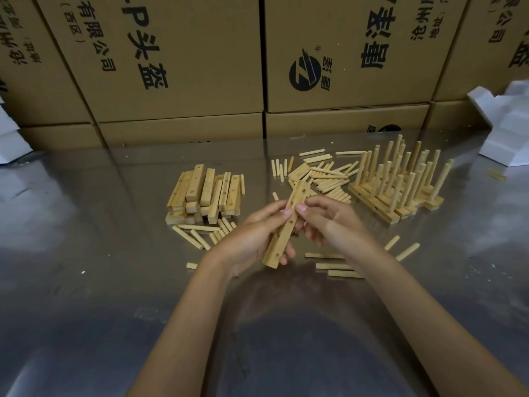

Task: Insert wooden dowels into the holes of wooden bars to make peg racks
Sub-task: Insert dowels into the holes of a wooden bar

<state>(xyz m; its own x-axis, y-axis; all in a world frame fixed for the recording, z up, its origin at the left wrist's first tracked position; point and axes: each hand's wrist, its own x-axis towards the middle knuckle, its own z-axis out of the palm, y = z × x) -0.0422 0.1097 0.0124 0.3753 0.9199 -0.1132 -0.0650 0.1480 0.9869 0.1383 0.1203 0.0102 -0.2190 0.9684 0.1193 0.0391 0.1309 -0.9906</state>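
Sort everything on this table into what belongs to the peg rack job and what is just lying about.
Job: held bar, left hand, right hand, stacked bars, loose dowels, finished racks.
Lying about: cardboard boxes, white foam.

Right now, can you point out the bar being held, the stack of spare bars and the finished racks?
held bar (pixel 289 224): head view, its holed face, mid-length.
stack of spare bars (pixel 204 193): head view, a top bar.
finished racks (pixel 372 203): head view, front rack's base.

Pale wooden bar (pixel 287 229), brown black-printed cartons (pixel 183 58)
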